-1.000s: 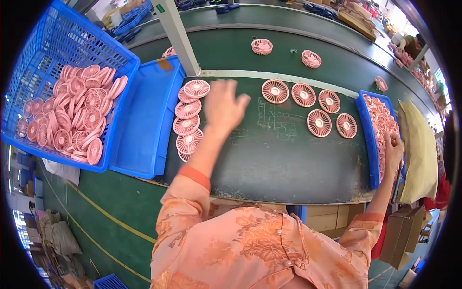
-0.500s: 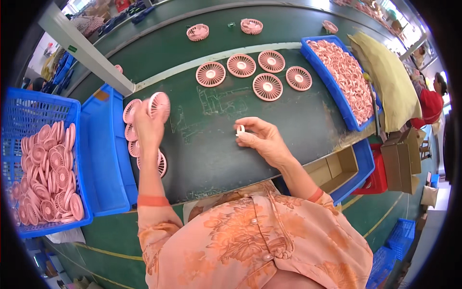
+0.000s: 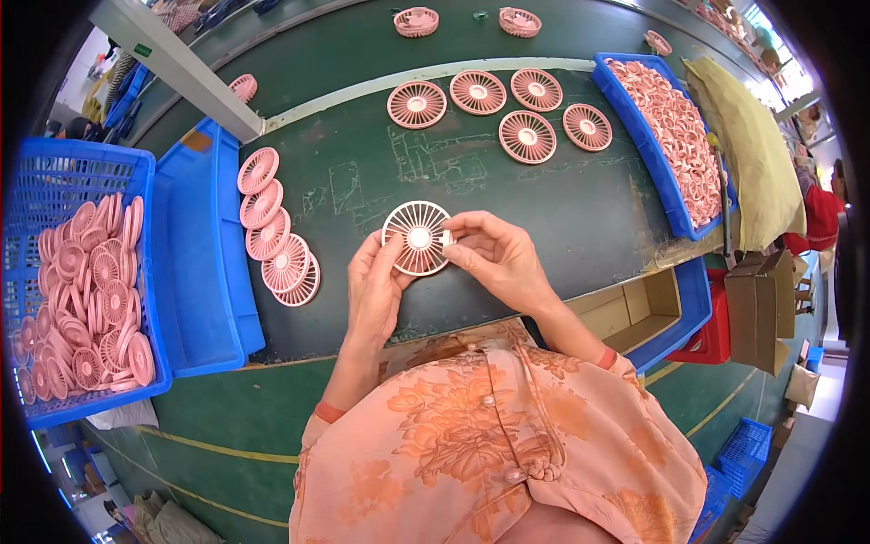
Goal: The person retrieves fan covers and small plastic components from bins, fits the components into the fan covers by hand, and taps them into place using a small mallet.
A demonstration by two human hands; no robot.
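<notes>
My left hand (image 3: 374, 286) grips a round pink fan grille (image 3: 419, 238) by its left edge, thumb on the spokes, and holds it up facing me above the green work table. At the grille's right rim is my right hand (image 3: 497, 258), pinching a small pale clip-like part (image 3: 446, 238) between thumb and fingers. That part meets the rim; whether it is seated there I cannot tell. A leaning row of several pink grilles (image 3: 285, 263) lies along the table's left side. Farther back rest several more grilles (image 3: 527, 137), laid flat and apart.
To the left stand a narrow blue bin (image 3: 195, 272) and a blue crate (image 3: 91, 403) heaped with pink grilles. A blue tray (image 3: 645, 159) of small pink parts sits at the right, beside a yellowish sack (image 3: 748, 154). Beyond the table runs a green conveyor (image 3: 335, 63) carrying pink fan pieces.
My left hand has brought a grille from the left row to the middle, in front of me. The small part in my right hand now meets its rim. The view has shifted slightly.
</notes>
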